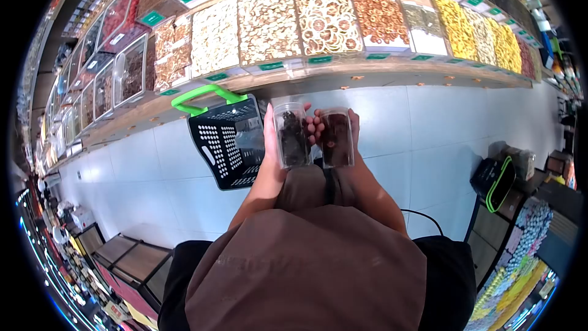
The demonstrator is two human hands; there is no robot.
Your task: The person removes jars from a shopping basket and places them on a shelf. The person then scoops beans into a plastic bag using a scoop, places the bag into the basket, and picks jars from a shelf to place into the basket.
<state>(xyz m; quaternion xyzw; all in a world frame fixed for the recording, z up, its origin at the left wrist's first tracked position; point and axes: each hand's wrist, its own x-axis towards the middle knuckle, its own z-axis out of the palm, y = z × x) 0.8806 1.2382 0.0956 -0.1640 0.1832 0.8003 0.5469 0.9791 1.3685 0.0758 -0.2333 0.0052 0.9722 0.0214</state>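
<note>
Nearest to us spreads the brown garment (306,270) of the person, with black sleeves (444,270) on both sides of it. Beyond it we see two bare forearms (380,196) reach forward, and each hand holds one clear jar. The left hand (269,140) is curled around the left jar (293,136), which contains dark, lumpy pieces (295,152). The right hand (355,129) grips the right jar (337,138) in a similar way, and its content looks dark reddish-brown. We notice fingertips (317,127) in the narrow gap between both jars, which are held side by side above the pale floor (380,110). What exactly the jars contain, we cannot tell.

Just left of the left hand is a dark basket (208,159) with a bright green handle (223,93); inside it we see something of clear plastic (250,138). On the far side runs a long bench (392,76) which carries pale round slices (327,21), reddish-brown rings (380,18) and, more to the right, yellow pieces (453,27). Well apart on the right, we find another dark basket (487,179).
</note>
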